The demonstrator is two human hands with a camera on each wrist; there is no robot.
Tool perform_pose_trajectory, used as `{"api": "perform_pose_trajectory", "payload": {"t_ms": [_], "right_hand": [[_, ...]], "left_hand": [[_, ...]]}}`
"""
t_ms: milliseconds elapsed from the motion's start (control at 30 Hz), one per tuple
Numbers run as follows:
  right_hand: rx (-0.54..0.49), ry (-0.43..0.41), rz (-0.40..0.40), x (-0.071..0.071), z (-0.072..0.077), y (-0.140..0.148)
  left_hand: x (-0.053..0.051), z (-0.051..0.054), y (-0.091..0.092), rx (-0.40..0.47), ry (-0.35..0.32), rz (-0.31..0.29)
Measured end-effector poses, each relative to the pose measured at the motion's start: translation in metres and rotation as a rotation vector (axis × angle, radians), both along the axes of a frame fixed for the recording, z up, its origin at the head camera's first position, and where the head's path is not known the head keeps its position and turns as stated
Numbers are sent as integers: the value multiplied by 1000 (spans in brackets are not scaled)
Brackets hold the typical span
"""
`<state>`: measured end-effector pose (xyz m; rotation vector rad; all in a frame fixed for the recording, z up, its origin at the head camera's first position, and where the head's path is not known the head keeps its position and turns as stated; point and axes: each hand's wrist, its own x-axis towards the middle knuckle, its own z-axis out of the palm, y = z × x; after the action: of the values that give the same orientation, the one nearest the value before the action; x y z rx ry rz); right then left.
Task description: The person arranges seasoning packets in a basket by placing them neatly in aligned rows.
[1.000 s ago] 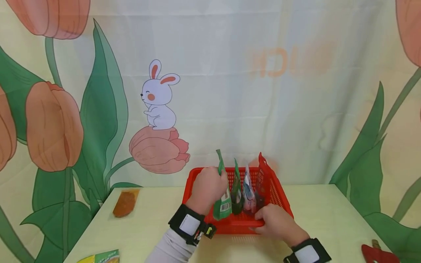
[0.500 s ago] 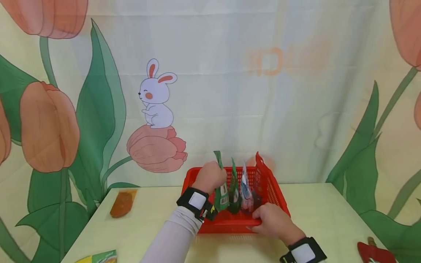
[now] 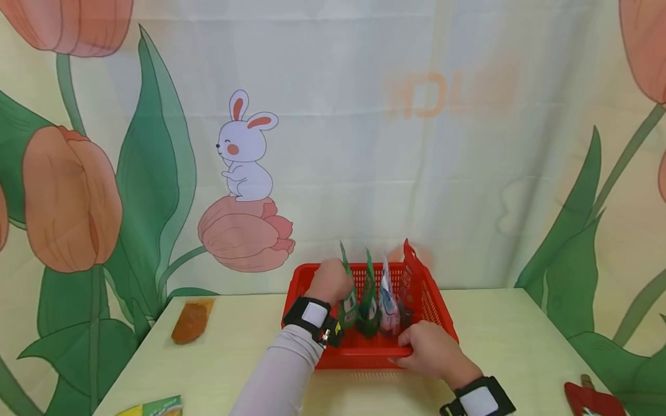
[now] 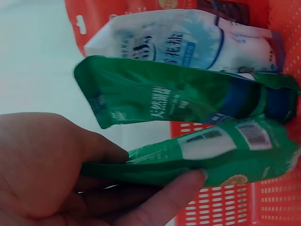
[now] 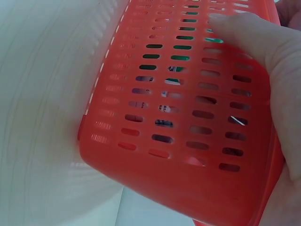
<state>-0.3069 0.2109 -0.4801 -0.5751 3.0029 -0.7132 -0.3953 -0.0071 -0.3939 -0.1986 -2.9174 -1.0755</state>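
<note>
Barcoded green pouch [image 4: 216, 157], long axis near-upright, is pinched left of centre inside the red basket [image 3: 359, 361] by fingers of the nearer left hand [image 3: 330, 283], the right hand [image 3: 430, 353] gripping its near rim.

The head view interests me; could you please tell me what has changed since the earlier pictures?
The left hand has moved the leftmost green bag farther back into the red basket, without letting go. The right hand still holds the basket's front; the other three bags stay put.
</note>
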Motion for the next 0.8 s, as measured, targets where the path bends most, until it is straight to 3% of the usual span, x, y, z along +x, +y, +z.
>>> {"api": "perform_pose_trajectory", "payload": {"t_ms": [367, 800], "right_hand": [[-3, -13, -5, -2, 3, -3], [4, -29, -30, -5, 0, -5]], "left_hand": [[-6, -14, 0, -37, 38, 9], [-7, -27, 3, 7, -77, -17]]}}
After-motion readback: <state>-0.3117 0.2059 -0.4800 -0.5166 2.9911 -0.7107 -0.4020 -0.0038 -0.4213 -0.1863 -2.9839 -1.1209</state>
